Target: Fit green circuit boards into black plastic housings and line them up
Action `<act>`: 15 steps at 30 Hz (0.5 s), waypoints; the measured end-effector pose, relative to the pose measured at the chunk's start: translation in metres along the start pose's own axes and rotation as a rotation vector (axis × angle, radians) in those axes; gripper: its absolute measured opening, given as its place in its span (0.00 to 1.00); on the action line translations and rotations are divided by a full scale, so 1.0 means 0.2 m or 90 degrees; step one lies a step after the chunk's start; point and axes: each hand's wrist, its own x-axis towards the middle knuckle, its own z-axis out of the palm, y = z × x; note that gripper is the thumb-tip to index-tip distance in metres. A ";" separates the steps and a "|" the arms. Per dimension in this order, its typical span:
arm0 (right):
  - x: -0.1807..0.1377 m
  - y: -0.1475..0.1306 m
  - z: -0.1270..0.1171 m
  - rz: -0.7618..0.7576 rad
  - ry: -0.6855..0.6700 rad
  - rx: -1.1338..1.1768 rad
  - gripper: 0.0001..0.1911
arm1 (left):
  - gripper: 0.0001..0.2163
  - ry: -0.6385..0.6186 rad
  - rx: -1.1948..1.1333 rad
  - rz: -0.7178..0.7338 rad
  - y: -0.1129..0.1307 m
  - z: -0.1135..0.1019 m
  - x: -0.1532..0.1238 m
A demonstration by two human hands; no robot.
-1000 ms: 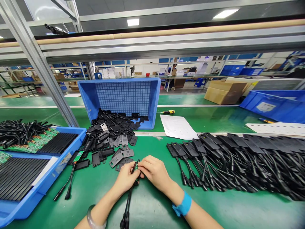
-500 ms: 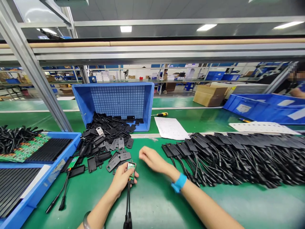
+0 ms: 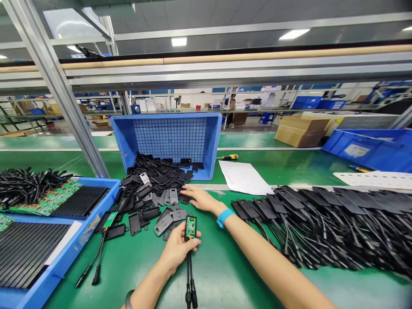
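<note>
My left hand (image 3: 180,244) is closed around a green circuit board in a black plastic case (image 3: 190,226), with a small display at its top. Two black cables (image 3: 189,279) with connectors hang from its lower end. My right hand (image 3: 201,199), wearing a blue wristband (image 3: 225,217), stretches over the right edge of a pile of black plastic covers (image 3: 154,171). Its fingers are extended and reach a cover (image 3: 185,198); I see no grip on it. Several loose covers (image 3: 165,223) lie just beyond my left hand.
A blue crate (image 3: 216,150) lies on its side behind the pile. At left, a blue tray (image 3: 69,244) holds boards and black cases; a cabled board (image 3: 110,219) lies beside it. Rows of cabled units (image 3: 299,210) fill the right. Paper (image 3: 244,177) and a screwdriver (image 3: 230,157) lie behind.
My right hand has moved forward and left to the covers, its fingers now stretched out. My left thumb has shifted down, uncovering the board. The view has turned slightly left.
</note>
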 end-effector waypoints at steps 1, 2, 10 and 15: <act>0.01 -0.03 0.01 -0.025 -0.012 0.023 0.22 | 0.28 0.004 -0.004 -0.009 0.00 0.00 0.00; 0.02 -0.05 0.02 -0.038 -0.017 0.043 0.22 | 0.29 0.007 -0.010 -0.015 0.01 0.00 0.00; -0.19 -0.13 -0.09 0.111 0.184 0.183 0.09 | 0.34 0.012 -0.076 -0.021 -0.03 -0.01 0.01; -0.41 -0.29 -0.09 0.195 0.207 0.431 0.15 | 0.33 -0.003 -0.077 -0.019 -0.05 -0.01 0.02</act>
